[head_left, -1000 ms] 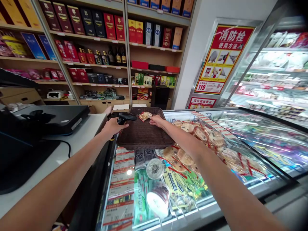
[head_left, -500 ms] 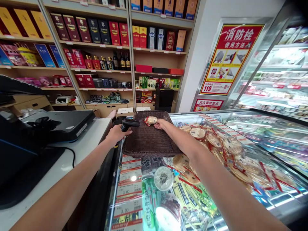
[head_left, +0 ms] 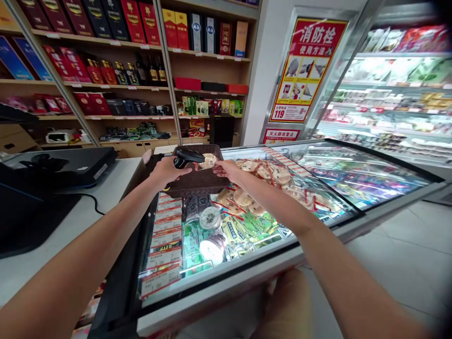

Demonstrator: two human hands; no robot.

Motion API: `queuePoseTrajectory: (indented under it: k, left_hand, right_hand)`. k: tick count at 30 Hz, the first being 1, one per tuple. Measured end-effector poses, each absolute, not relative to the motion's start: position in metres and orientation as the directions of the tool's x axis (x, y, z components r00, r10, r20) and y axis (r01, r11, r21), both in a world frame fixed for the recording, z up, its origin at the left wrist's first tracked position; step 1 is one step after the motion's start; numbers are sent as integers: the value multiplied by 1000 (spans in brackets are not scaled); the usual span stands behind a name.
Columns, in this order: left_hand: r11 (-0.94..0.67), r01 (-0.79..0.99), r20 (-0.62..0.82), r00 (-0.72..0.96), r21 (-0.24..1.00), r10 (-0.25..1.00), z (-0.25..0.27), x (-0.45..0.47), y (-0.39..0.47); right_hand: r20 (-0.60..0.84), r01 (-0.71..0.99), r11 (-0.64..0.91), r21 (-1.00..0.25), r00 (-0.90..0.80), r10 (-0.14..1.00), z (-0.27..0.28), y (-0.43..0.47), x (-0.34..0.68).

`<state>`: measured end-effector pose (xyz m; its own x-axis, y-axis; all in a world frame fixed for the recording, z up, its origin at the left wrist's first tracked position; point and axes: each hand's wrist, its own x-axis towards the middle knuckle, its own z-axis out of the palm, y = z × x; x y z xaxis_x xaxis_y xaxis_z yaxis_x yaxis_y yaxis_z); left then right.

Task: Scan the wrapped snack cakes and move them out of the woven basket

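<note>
My left hand [head_left: 163, 172] grips a black handheld barcode scanner [head_left: 187, 157], its head pointing right over a dark brown wicker basket [head_left: 192, 184] that sits on the glass lid of a chest freezer [head_left: 247, 245]. My right hand [head_left: 226, 169] holds a small round packaged snack [head_left: 207, 161] at the basket's far edge, right in front of the scanner's head. A row of similar round snack packets [head_left: 282, 176] lies on the freezer glass to the right of my right arm.
A white counter [head_left: 67, 221] on the left carries a black till machine [head_left: 60, 167] and a cable. Wooden shelves [head_left: 141, 84] of boxed bottles line the back wall. An open refrigerated case [head_left: 391, 94] and a red fire-hydrant sign [head_left: 303, 70] stand to the right.
The view has tilted down and pulled back. My right hand lifted the snack from the basket's far rim toward the scanner, which my left hand keeps holding.
</note>
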<state>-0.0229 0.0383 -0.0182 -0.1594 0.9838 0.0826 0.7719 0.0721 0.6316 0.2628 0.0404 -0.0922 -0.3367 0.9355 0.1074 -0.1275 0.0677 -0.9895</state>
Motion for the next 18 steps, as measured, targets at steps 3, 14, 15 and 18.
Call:
queuePoseTrajectory:
  k: [3, 14, 15, 18]
  left_hand:
    - [38, 895, 136, -109, 444, 985, -16, 9, 29]
    - [62, 952, 169, -117, 300, 979, -2, 57, 14]
    - [76, 947, 162, -132, 312, 978, -2, 54, 15]
    - [99, 914, 160, -175, 394, 972, -5, 39, 17]
  right_hand:
    - [146, -133, 110, -985, -303, 942, -88, 32, 275]
    - [113, 54, 121, -991, -136, 984, -83, 44, 311]
    - [112, 76, 121, -990, -120, 986, -81, 48, 313]
    - [105, 124, 117, -985, -97, 990, -80, 57, 325]
